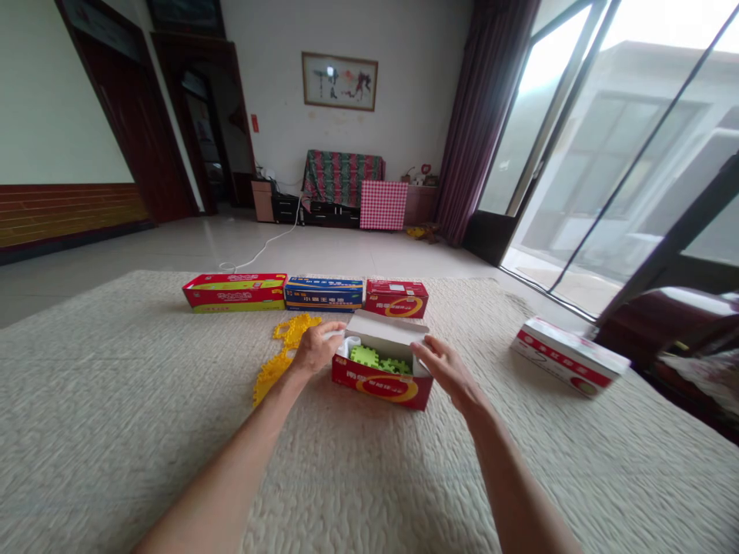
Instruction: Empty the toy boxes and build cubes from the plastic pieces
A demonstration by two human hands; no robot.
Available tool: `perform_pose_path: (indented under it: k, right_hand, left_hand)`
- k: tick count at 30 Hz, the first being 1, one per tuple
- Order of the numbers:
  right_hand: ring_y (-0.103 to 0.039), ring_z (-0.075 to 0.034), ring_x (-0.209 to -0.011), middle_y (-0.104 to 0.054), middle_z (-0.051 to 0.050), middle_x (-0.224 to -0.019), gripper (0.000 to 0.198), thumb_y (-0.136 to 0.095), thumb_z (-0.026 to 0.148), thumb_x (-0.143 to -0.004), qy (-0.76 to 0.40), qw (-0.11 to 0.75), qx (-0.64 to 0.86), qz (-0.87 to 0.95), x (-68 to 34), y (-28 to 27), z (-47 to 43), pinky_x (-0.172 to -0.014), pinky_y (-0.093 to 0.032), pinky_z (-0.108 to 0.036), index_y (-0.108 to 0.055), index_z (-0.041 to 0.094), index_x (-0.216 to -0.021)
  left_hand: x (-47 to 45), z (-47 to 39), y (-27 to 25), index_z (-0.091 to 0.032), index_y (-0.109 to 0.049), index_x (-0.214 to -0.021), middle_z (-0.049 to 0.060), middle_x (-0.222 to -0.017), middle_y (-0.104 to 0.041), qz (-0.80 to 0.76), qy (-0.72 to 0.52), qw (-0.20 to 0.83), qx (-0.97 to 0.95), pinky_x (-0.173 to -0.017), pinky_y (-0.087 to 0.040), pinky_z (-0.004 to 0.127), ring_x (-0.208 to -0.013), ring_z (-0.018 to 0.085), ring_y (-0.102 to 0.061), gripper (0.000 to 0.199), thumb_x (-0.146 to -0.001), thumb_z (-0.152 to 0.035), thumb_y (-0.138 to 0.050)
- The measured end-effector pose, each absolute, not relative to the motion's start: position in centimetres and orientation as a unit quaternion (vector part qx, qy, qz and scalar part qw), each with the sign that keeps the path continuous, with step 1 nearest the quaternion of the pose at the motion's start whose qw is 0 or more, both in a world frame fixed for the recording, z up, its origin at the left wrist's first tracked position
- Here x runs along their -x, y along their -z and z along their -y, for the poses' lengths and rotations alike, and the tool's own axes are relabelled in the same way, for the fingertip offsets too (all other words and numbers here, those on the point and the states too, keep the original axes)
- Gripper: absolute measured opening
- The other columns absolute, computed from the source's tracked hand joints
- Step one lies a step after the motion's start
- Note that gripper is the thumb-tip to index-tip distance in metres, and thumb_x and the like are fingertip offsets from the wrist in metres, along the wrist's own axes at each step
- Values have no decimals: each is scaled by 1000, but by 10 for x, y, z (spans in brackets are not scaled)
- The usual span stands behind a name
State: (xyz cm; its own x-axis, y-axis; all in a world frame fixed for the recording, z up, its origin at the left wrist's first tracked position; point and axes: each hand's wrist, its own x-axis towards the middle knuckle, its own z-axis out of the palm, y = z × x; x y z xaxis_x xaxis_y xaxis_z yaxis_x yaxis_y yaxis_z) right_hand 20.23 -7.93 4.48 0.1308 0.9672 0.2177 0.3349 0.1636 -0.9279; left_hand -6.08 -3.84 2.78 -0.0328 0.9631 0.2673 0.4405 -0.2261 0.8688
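Observation:
In front of me an open red cardboard box (378,387) stands on the quilted cover, its white inner lid (392,327) raised at the back. Green notched foam-like pieces (365,355) lie inside, beside something white at the left end. My left hand (316,348) pinches the white flap at the box's left end. At the right end, my right hand (442,358) has its thumb and fingers closed on the box's edge. Yellow notched pieces (271,375) lie on the cover left of the box, partly behind my left forearm.
Behind stand a red and yellow-green box (236,295), a blue box (324,295) and another red box (397,298) in a row. A white and red box (569,358) lies to the right. The light quilted cover (144,392) spreads beneath everything.

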Motion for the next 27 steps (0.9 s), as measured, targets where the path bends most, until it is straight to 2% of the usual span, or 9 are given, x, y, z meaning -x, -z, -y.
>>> perform_pose_path:
  k: [4, 7, 9, 13, 19, 21, 24, 26, 27]
  right_hand:
    - [-56, -19, -58, -65, -3, -66, 33, -70, 43, -63, -280, 383, 623, 622, -196, -55, 85, -53, -38, -30, -66, 21, -87]
    - [-52, -18, -52, -62, -3, -59, 27, -66, 29, -59, -217, 319, 672, 633, -191, -56, 86, -49, -33, -30, -63, 21, -85]
    - [-51, -17, -50, -60, -3, -57, 23, -61, 24, -60, -188, 299, 681, 641, -190, -56, 87, -48, -32, -29, -61, 21, -83]
    - [-49, -15, -48, -60, -3, -56, 11, -52, 23, -66, -158, 259, 680, 667, -193, -58, 88, -48, -30, -29, -60, 20, -73]
    - [-53, -16, -58, -65, -10, -70, 11, -50, 21, -67, -47, 245, 663, 706, -204, -70, 97, -53, -32, -28, -58, 19, -60]
    - [-51, -16, -54, -63, -9, -63, 12, -51, 23, -67, -57, 227, 687, 688, -208, -72, 97, -52, -31, -28, -58, 20, -59]
    - [-45, -13, -45, -56, -3, -48, 11, -52, 23, -66, -147, 228, 682, 680, -214, -70, 93, -47, -28, -27, -59, 20, -58]
    - [-47, -12, -45, -58, -1, -51, 15, -52, 22, -65, -216, 288, 657, 663, -215, -66, 88, -47, -30, -26, -66, 20, -72]
    - [-48, -13, -45, -60, -1, -56, 27, -51, 22, -66, -246, 329, 645, 644, -215, -63, 86, -48, -32, -26, -68, 20, -87]
  left_hand:
    - [58, 47, -47, -17, -73, -95, 8, -94, -74, -595, -388, 227, -666, -79, -48, 31, -89, 24, -66, 34, -72, -40, -65]
    - [51, 50, -53, -19, -72, -95, 7, -86, -73, -629, -340, 183, -675, -73, -47, 30, -82, 23, -66, 35, -69, -41, -69]
    - [49, 49, -52, -20, -70, -100, 6, -86, -73, -650, -317, 158, -672, -71, -46, 29, -80, 22, -65, 36, -68, -35, -70]
    - [53, 44, -44, -21, -68, -108, 6, -94, -73, -648, -306, 143, -683, -73, -44, 27, -85, 21, -64, 39, -69, -28, -68]
    - [58, 47, -44, -23, -72, -83, 7, -91, -69, -612, -278, 65, -737, -78, -43, 28, -89, 23, -60, 15, -71, -26, -64]
    - [57, 49, -46, -22, -71, -78, 7, -85, -67, -611, -273, 48, -741, -76, -42, 28, -85, 23, -59, 11, -71, -24, -63]
    - [55, 50, -48, -20, -68, -71, 6, -76, -64, -603, -261, 47, -752, -72, -40, 27, -80, 21, -58, 9, -71, -20, -59]
    - [55, 50, -49, -20, -65, -67, 5, -71, -63, -614, -250, 50, -747, -68, -38, 27, -75, 20, -57, 10, -72, -18, -56]
    - [55, 49, -50, -19, -64, -67, 5, -69, -62, -626, -246, 51, -738, -65, -37, 27, -72, 19, -57, 10, -72, -17, -56]
